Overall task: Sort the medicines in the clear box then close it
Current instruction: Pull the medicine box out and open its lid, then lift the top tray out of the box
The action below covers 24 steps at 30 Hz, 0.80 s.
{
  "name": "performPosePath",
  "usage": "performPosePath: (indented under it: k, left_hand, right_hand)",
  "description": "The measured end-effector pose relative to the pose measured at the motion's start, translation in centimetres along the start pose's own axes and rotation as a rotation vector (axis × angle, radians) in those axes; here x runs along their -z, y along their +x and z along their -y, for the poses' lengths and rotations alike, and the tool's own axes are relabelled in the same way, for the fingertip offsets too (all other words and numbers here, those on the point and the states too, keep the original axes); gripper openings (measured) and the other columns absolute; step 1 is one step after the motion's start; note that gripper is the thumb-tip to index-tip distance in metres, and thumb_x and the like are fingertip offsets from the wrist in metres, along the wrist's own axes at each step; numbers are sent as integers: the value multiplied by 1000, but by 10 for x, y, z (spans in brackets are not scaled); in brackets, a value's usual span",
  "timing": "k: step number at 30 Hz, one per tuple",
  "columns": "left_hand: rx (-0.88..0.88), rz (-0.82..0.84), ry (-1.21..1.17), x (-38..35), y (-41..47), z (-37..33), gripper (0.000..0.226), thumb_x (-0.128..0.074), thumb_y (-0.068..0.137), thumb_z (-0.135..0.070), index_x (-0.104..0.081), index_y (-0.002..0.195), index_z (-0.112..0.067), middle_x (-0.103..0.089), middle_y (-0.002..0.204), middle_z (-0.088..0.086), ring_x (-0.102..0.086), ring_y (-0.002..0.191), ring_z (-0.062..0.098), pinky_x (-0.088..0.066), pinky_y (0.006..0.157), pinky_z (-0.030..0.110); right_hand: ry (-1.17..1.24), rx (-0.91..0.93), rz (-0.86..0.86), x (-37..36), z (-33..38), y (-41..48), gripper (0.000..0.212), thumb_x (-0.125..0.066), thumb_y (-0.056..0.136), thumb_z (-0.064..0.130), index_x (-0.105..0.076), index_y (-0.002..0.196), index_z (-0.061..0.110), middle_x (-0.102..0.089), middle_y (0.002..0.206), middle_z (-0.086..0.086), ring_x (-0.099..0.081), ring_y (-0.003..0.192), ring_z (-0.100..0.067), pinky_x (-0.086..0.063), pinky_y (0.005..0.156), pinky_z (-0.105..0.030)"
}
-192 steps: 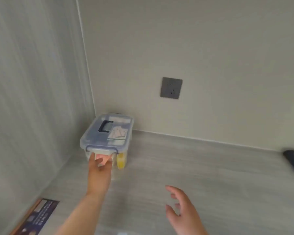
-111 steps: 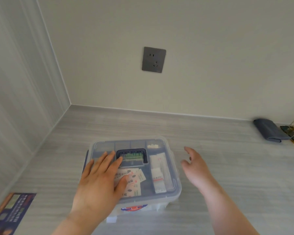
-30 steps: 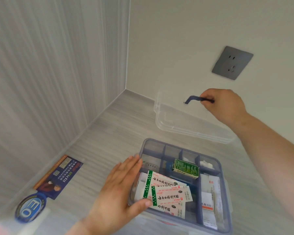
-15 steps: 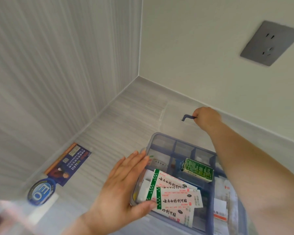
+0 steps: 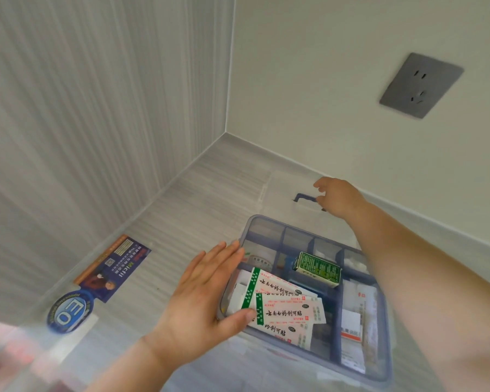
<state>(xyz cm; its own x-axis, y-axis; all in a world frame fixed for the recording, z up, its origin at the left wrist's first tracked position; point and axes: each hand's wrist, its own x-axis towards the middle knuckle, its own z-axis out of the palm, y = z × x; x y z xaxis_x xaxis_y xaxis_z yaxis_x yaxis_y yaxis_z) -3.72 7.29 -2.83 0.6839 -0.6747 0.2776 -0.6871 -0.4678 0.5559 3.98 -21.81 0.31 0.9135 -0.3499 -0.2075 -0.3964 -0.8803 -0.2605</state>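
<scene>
The clear box (image 5: 268,222) stands without its lid on the grey counter, its blue divider tray showing. In the tray lie white plaster packets with green stripes (image 5: 286,306), a small green carton (image 5: 317,268) and white sachets (image 5: 351,329) on the right. My left hand (image 5: 201,295) presses its palm against the box's left wall, thumb hooked over the rim onto the packets. The clear lid (image 5: 280,188) lies flat on the counter behind the box. My right hand (image 5: 337,196) hovers at the lid's blue handle (image 5: 304,198), fingers spread.
Two walls meet in a corner behind the lid. A grey socket (image 5: 420,84) sits on the back wall. A blue and orange leaflet (image 5: 113,267) and a round blue sticker (image 5: 70,311) lie on the counter at the left.
My right hand lifted the lid off by its handle, carried it back, and set it down on the counter; its fingers have now loosened. My left hand stayed on the box.
</scene>
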Motion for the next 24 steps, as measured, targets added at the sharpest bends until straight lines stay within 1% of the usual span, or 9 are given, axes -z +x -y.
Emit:
performPosePath:
  k: [2, 5, 8, 10, 12, 15, 17, 19, 24]
  left_hand:
    - [-7, -20, 5, 0, 0, 0, 76, -44, 72, -53, -40, 129, -3, -28, 135, 4, -17, 127, 38, -6, 105, 20]
    - [22, -18, -65, -2, 0, 2, 79, -37, 67, -63, -24, 134, -22, -13, 137, -14, -6, 132, 9, -1, 108, 13]
    - [71, -3, -133, -2, 3, 3, 75, -40, 70, -68, -12, 132, -37, 1, 131, -31, 0, 125, -11, 2, 102, 8]
    - [122, -53, -226, -3, 11, 3, 66, -54, 83, -51, -22, 137, -29, -7, 135, -26, -9, 126, -6, -3, 99, 4]
    - [216, -104, -355, -4, 21, 4, 56, -57, 88, -23, -31, 137, -19, -21, 143, -12, -17, 125, -1, -8, 98, 3]
    - [412, -52, -644, -8, 33, 2, 50, -49, 91, -3, -32, 137, -15, -34, 142, 1, -30, 122, 6, -24, 91, 7]
    - [470, -8, -815, -11, 35, -1, 49, -42, 92, 3, -31, 137, -13, -39, 134, 0, -38, 115, 8, -37, 75, -2]
    - [484, -31, -857, -13, 32, -2, 48, -39, 91, 7, -32, 136, -10, -40, 126, -3, -42, 107, 6, -38, 61, -6]
    - [427, -114, -728, -5, 10, 2, 47, -39, 90, 11, -38, 132, -11, -41, 135, 7, -41, 115, 12, -36, 92, 15]
  right_hand:
    - [115, 76, -95, 12, 12, -23, 36, -48, 88, 8, -48, 124, 10, -53, 131, -12, -49, 118, -27, -37, 97, -30]
    - [281, 189, -248, 23, 26, -73, 29, -53, 86, 11, -57, 115, 15, -60, 121, -6, -53, 106, -16, -34, 84, -17]
    - [276, 216, -254, 17, 23, -126, 29, -56, 85, 18, -58, 114, 21, -59, 121, -1, -48, 105, -10, -24, 76, -7]
    - [198, 142, -260, 3, 14, -152, 36, -57, 84, 23, -53, 120, 21, -52, 130, -2, -41, 120, -16, -22, 89, -12]
    - [168, -12, -314, -14, 3, -171, 44, -58, 83, 24, -46, 126, 19, -43, 139, -5, -31, 130, -22, -21, 105, -27]
    - [362, -216, -334, -37, -8, -192, 52, -59, 82, 20, -39, 130, 12, -38, 142, -11, -32, 130, -27, -26, 106, -34]
    - [542, -243, -323, -47, -10, -200, 54, -59, 83, 14, -36, 131, 12, -39, 141, -11, -38, 128, -24, -29, 105, -32]
    - [604, -241, -343, -52, -10, -202, 54, -58, 83, 12, -35, 132, 14, -40, 141, -8, -39, 127, -22, -30, 104, -31]
    - [645, -170, -316, -53, -1, -198, 51, -56, 83, 9, -37, 130, 18, -42, 139, -4, -41, 125, -18, -29, 95, -22]
